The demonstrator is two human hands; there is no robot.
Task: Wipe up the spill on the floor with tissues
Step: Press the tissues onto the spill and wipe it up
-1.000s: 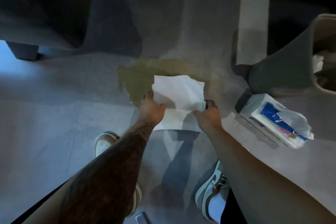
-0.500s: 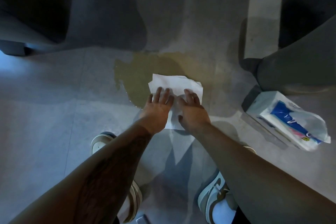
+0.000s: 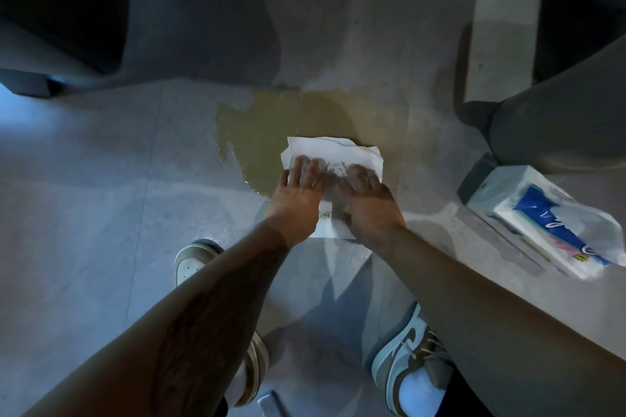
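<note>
Tissue down on the puddle, both palms pressing it flat.

A second ago I had the tissue [image 3: 333, 150] pinched by its near edge above the floor. Now it lies on the near part of the spill [image 3: 281, 125], its near end over dry floor. My left hand [image 3: 298, 200] and right hand [image 3: 367, 210] rest on it side by side, fingers stretched out and pressing rather than gripping; the fingertips are blurred. I judge blotting has only begun, since most of the yellowish puddle shows uncovered beyond and to the left. By count: one tissue sheet (whether layered I cannot tell), one spill, one tissue pack [image 3: 548, 223] well off to my right, one grey bin [image 3: 559, 118] behind it, two hands, two sneakers.
</note>
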